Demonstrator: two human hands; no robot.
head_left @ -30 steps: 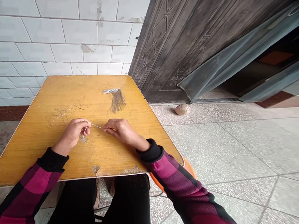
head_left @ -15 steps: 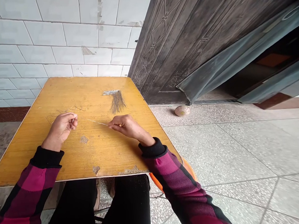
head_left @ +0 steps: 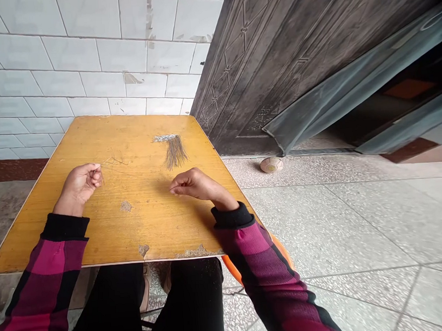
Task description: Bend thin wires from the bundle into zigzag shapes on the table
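Note:
My left hand is closed in a pinch over the left side of the wooden table, with a thin wire trailing right from its fingertips. To the right, my right hand is also pinched, thumb against forefinger. A fine end of wire shows faintly at its fingertips; whether it is one strand with the left hand's wire I cannot make out. Beyond my left hand lie a few loose bent wires. Farther back rests a bundle of thin wires, its pale twisted ends pointing left.
A white tiled wall stands behind the table, and a dark carved door is at the right. A worn ball lies on the floor by the doorway. Part of an orange stool shows beneath my right forearm.
My hands have moved farther apart, the left one leftward and the right one slightly right. The pale twisted strand that stretched between them is no longer plainly visible.

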